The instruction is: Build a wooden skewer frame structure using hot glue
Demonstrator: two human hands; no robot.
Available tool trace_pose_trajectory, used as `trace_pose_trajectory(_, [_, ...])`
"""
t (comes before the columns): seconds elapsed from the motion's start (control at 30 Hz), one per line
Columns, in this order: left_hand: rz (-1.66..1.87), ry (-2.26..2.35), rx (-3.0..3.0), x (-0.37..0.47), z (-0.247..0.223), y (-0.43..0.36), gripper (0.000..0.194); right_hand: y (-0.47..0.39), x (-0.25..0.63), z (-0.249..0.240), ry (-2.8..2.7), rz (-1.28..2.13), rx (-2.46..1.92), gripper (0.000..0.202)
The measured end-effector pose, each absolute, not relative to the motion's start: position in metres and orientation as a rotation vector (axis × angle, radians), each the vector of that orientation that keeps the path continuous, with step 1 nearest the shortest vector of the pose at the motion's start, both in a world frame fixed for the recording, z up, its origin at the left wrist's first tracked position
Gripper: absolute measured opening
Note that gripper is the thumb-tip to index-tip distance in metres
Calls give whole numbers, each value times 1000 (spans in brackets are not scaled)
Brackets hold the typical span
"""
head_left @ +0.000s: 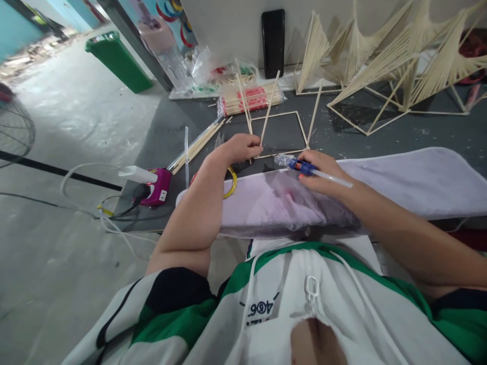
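Note:
My left hand [243, 147] pinches a thin wooden stick [269, 109] near its lower end, at the near left corner of a square stick frame [276, 115] on the grey table. Other sticks stand up from the frame, one pair at the left and a stick [315, 114] at the near right corner. My right hand [319, 167] is closed around a small blue glue gun [302, 166], with a clear glue stick out of its back. Its nozzle, wrapped in something clear, points left beside the frame's near edge. Scissors with yellow and red handles [231, 183] lie partly under my left forearm.
A packet of sticks [251, 100] and loose sticks [198, 146] lie behind and left. A black phone [273, 43] leans on the wall. Finished stick structures [384, 66] stand at right. A lilac cloth [411, 177] covers the near edge; a magenta power adapter [159, 187] sits left.

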State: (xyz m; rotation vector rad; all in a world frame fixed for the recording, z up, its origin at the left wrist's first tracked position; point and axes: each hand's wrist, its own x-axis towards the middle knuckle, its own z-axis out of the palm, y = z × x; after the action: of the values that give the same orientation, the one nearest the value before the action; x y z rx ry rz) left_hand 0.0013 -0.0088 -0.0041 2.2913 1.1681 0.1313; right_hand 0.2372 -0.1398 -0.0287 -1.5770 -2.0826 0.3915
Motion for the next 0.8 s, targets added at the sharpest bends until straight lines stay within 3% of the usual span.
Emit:
trace_pose_trajectory(0.2, [147, 1156, 2275, 1, -9, -3, 20, -126, 220, -33, -2378, 278, -1434, 18])
trace_pose_trajectory(0.5, [205, 1147, 2226, 3, -8, -5, 16, -116, 207, -29, -2527, 30, -1597, 10])
trace_pose_trajectory(0.8, [214, 1126, 2180, 4, -13, 1, 11, -112, 199, -26, -2522, -82, -1695, 15])
